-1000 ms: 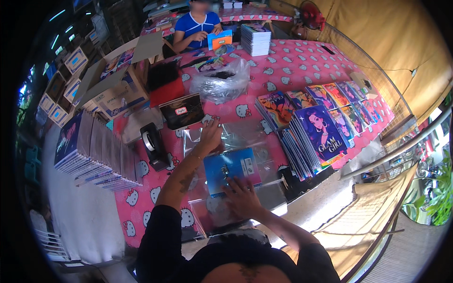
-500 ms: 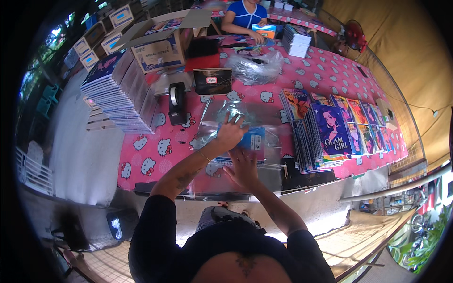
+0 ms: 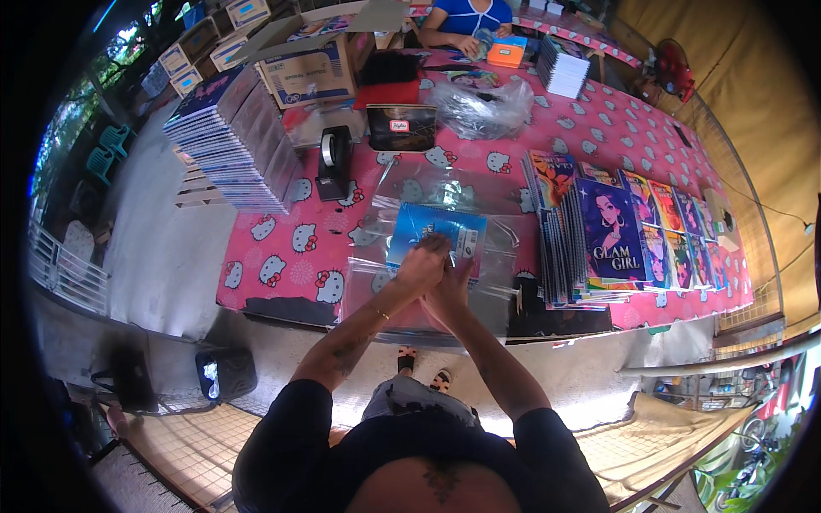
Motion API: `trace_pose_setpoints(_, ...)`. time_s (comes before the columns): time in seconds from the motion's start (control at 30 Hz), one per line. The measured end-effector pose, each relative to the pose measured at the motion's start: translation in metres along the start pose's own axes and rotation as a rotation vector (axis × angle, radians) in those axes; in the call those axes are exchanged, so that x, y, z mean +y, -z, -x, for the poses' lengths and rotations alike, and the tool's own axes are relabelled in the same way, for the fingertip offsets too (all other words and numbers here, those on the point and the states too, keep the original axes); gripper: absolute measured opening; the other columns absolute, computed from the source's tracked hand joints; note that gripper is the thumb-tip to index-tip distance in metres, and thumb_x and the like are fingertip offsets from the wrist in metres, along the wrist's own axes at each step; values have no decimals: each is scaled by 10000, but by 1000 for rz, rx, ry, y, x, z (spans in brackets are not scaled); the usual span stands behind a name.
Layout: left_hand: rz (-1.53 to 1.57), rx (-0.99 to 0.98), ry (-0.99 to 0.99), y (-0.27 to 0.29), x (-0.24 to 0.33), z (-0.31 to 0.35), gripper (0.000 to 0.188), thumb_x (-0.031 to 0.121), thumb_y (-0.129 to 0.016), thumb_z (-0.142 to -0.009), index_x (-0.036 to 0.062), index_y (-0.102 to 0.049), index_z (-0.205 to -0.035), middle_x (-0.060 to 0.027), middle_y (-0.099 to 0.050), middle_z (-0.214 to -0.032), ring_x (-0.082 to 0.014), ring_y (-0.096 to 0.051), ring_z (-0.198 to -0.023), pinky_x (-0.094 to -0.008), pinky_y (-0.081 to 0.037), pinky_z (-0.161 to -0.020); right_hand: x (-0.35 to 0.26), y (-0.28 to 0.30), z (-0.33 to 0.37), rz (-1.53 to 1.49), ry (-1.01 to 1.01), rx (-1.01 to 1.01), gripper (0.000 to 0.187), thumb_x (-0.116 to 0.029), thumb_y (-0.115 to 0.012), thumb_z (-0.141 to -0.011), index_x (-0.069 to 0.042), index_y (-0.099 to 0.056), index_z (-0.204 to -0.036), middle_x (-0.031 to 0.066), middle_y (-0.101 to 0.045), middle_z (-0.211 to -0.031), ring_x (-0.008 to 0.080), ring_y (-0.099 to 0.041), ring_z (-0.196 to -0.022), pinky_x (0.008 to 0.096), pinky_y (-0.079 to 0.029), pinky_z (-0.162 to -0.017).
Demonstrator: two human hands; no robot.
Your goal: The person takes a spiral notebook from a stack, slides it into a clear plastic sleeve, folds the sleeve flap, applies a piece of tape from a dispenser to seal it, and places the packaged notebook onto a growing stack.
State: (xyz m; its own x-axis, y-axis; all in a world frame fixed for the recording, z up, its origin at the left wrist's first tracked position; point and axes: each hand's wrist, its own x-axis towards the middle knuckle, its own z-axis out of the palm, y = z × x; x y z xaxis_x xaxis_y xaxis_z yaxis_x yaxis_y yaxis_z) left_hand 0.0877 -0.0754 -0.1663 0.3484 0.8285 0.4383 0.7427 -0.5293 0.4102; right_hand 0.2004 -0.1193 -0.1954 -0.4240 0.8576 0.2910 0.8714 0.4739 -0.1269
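Outdoors under an awning: long table [image 3: 282, 265] in a pink cartoon-cat cloth, concrete ground below, yellow tarp off to the right. Stacked tall at the left end, dark-covered notebooks [image 3: 231, 137], fanned so the spines stay reachable. Behind them, an open cardboard box [image 3: 312, 68], flaps up. Spread along the right side, overlapping rows of colourful illustrated notebooks [image 3: 616, 231], covers up, likely laid so for easy picking. Farther back, a crumpled heap of clear plastic [image 3: 483, 107], a dark tablet-like case [image 3: 402, 126], a small white stack of booklets [image 3: 562, 75], and a seated person in a blue shirt [image 3: 470, 15] at the far end, hands on an orange book.

At table centre, clear plastic sleeves [image 3: 445, 192] lying flat, layered, within arm's reach. On top of them, near the front edge, a blue notebook [image 3: 436, 235], seemingly half inside a sleeve, though hard to tell through the glare. Left of it, a black tape dispenser [image 3: 333, 158], upright and close by.

Both forearms stretched forward from the lower edge, converging. Left hand [image 3: 422, 267] and right hand [image 3: 451, 286] pressed side by side at the blue notebook's near edge, fingers curled and narrow, pinching what looks like the sleeve's rim or the book's corner; exact grip not readable, fingertips hidden.
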Motion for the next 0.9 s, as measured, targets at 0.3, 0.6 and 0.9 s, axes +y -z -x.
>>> trace_pose_setpoints(0.3,51,-9,-26,0,-12,-3,249,98,-573,-893,19,-633,-1121,-191,-659,-1140,-345,-645,-1050,-438,-547,-857,78,49,-30,-146,-237,589,392,-106,-640,-812,-115,-608,-1203,148,-549,-1295,363,-538,-1192,580,-354,-1044)
trace_pose_setpoints(0.6,-128,-55,-118,-4,-12,8,341,66,-545,-899,-4,-557,-1232,-240,-594,-1262,-368,-576,-1185,-432,-456,-1034,85,91,6,65,-141,156,649,-283,-763,-751,-87,-533,-1325,149,-547,-1286,312,-535,-1206,515,-384,-1052)
trace_pose_setpoints(0.9,-245,-108,-20,15,-22,26,472,263,-485,-951,-17,-516,-1330,-253,-482,-1406,-378,-453,-1323,-549,-351,-1095,56,41,-13,135,143,-76,595,-362,-781,-715,-37,-584,-1173,92,-575,-1100,263,-604,-1030,389,-468,-885)
